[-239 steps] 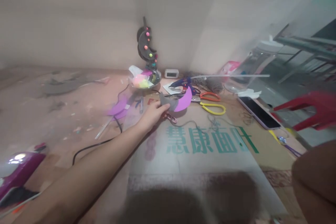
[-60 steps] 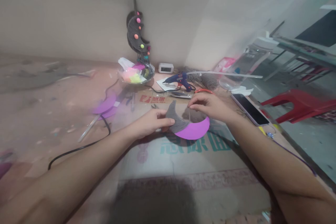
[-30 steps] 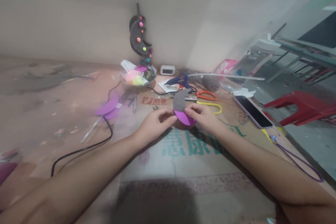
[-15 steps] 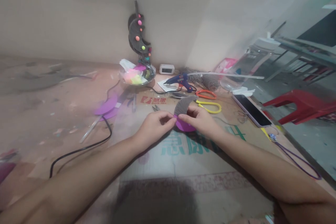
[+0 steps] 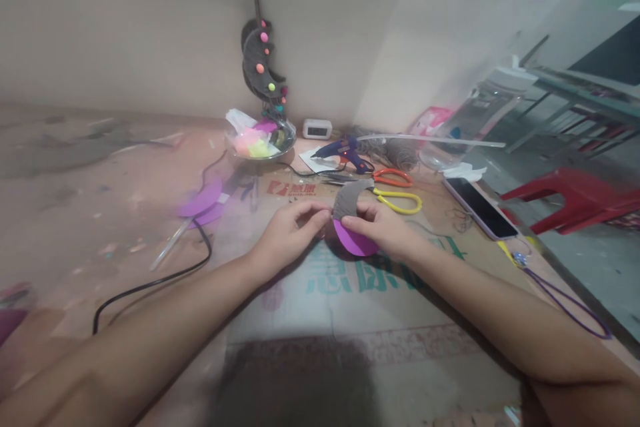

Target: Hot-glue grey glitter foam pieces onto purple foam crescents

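Observation:
Both my hands meet over a flattened cardboard box (image 5: 380, 320) with green characters. Between them stands a crescent-shaped craft piece (image 5: 351, 213), grey on its upper part and purple (image 5: 353, 243) below. My left hand (image 5: 286, 235) pinches its left edge with thumb and fingers closed. My right hand (image 5: 385, 227) grips its right side, fingers curled over the purple part. The piece is held nearly upright, just above the cardboard.
Behind the hands lie yellow-handled scissors (image 5: 400, 200), orange-handled scissors (image 5: 393, 177) and a blue glue gun (image 5: 343, 149). A bowl of pompoms (image 5: 257, 144), a dark decorated crescent (image 5: 262, 67) and a small clock (image 5: 317, 128) stand by the wall. A phone (image 5: 479, 207) and red stool (image 5: 575, 197) are right; purple cutouts (image 5: 204, 203) and a black cord (image 5: 165, 273) are left.
My left hand first reached alone for the crescent piece far on the cardboard. It came nearer, my right hand joined it, and both turned it from flat to nearly upright.

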The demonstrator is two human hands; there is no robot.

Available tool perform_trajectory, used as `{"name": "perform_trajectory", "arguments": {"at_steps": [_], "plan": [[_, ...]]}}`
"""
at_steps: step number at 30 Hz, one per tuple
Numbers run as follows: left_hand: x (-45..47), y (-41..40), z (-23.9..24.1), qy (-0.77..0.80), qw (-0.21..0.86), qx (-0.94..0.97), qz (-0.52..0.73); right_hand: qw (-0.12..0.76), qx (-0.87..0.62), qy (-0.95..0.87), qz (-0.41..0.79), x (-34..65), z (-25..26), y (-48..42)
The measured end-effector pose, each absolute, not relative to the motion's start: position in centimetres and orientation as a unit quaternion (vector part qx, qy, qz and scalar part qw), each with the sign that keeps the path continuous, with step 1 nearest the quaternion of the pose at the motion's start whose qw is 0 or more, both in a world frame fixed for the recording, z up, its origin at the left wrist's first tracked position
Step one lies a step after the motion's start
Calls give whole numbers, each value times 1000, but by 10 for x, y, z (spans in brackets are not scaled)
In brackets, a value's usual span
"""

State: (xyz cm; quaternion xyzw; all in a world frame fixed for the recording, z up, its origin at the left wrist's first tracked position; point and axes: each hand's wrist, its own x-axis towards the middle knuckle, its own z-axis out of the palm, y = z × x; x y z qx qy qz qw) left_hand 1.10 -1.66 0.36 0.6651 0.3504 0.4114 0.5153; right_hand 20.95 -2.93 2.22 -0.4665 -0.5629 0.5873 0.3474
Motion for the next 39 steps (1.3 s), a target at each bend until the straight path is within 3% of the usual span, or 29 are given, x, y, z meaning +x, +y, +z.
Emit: {"name": "perform_trajectory", "arguments": {"at_steps": [5,12,39], "plan": [[9,-18,6,347,454,706,419,327,-478,-561,591,208,26,-30],[4,-12,6,287,273,817,419,291,-472,-577,600,213,23,-29],[3,-11,4,264,214,841,421,305,-449,-574,613,213,21,-30]]}}
